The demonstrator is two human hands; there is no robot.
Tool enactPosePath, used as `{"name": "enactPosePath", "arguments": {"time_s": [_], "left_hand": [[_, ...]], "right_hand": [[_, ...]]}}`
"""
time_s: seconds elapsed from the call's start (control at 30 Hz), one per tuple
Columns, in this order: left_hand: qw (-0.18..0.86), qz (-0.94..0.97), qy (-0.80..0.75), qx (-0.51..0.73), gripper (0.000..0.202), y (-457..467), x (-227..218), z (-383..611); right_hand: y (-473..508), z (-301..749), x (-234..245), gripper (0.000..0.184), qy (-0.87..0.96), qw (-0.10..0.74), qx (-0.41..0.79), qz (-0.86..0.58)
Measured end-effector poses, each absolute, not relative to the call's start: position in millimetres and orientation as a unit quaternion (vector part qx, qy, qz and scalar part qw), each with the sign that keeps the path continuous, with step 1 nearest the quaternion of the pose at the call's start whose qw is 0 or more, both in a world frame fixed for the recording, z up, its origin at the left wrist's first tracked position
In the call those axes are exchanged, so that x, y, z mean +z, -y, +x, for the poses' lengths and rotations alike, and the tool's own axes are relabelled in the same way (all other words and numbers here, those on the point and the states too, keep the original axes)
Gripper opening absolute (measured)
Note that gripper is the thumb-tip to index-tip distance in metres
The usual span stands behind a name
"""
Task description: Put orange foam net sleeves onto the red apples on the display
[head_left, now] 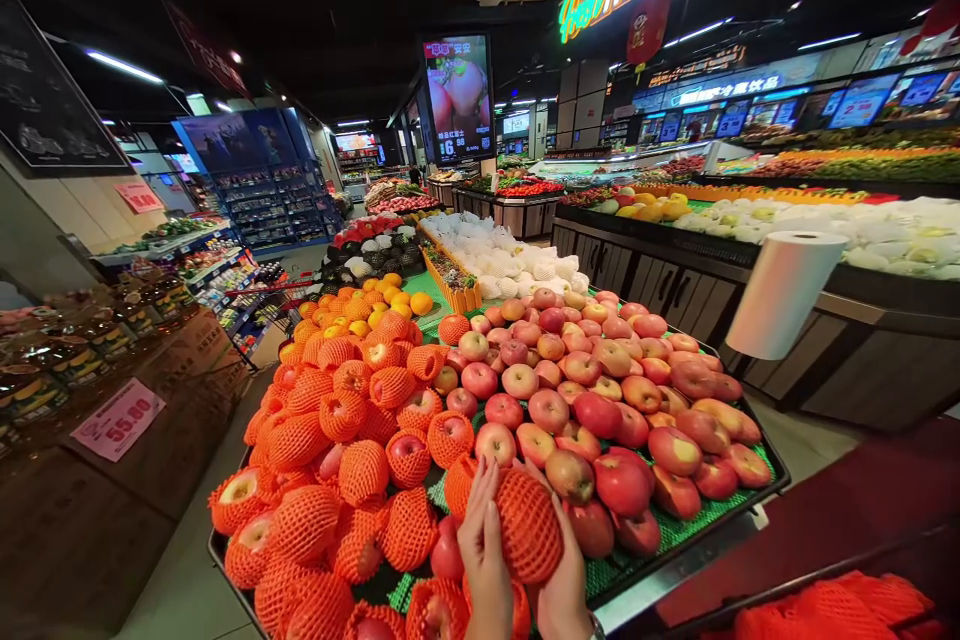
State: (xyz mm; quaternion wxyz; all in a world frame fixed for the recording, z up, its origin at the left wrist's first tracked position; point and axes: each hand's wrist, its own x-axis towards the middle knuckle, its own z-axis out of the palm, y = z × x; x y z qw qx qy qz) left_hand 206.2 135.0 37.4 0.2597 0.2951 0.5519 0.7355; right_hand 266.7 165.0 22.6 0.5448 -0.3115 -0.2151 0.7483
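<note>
Cupping a round fruit in an orange foam-net sleeve [531, 525], the left hand [481, 538] and right hand [568, 568] in the head view probably press inward to stop it slipping. The left fingers lie nearly straight, close together; the right ones are mostly hidden. It is over the black-rimmed display tray [780, 482], where orange-netted fruits [363, 472] and bare red-yellow apples [624, 482] seem sorted by wrapping.

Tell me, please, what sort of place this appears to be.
Very likely a supermarket's fruit section: heaped loose apples, a pink price sign reading 55.80, and stocked shelves in the background.
</note>
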Motion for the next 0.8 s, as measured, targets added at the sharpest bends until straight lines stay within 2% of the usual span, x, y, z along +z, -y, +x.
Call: {"name": "enactPosePath", "arguments": {"time_s": [0.17, 0.27, 0.4, 0.6, 0.8], "left_hand": [[0.271, 0.379, -0.565, 0.681, 0.072, -125, 42, 207], [0.242, 0.401, -0.565, 0.679, 0.066, -124, 38, 208], [0.21, 0.281, -0.575, 0.739, 0.064, -127, 40, 214], [0.261, 0.206, -0.538, 0.775, 0.059, -125, 47, 218], [0.253, 0.211, -0.531, 0.78, 0.057, -122, 41, 220]], "right_hand": [[-173, 270, 16, 0.049, 0.144, 0.559, 0.741, -0.343], [-169, 270, 16, 0.047, 0.139, 0.563, 0.74, -0.341], [-156, 265, 28, 0.052, 0.168, 0.56, 0.732, -0.349], [-146, 262, 41, 0.044, 0.123, 0.576, 0.73, -0.347], [-140, 262, 43, 0.04, 0.145, 0.591, 0.71, -0.354]]}}
